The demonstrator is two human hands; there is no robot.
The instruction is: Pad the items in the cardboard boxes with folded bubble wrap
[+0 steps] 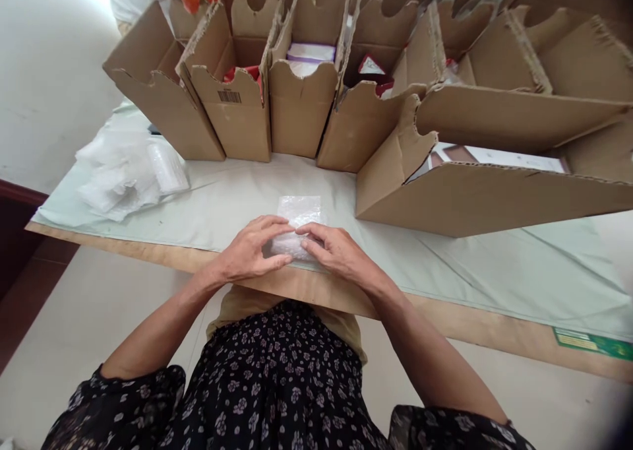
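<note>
A sheet or pouch of clear bubble wrap (299, 207) lies flat on the cloth near the table's front edge, under both of my hands. My left hand (254, 247) rests at its left side, thumb and fingers spread apart. From the right, my right hand (339, 249) reaches over the wrap with fingers stretched and the thumb apart from them. The two index fingertips almost meet above the middle of the wrap. Whether anything is inside the wrap, I cannot tell.
Several cut-open cardboard boxes (301, 123) stand in a row at the back, some holding packets. A wider box (484, 199) with flat white boxes (504, 158) is on the right. Crumpled bubble wrap (128, 173) is piled at the left. Pale green cloth (222, 202) covers the table.
</note>
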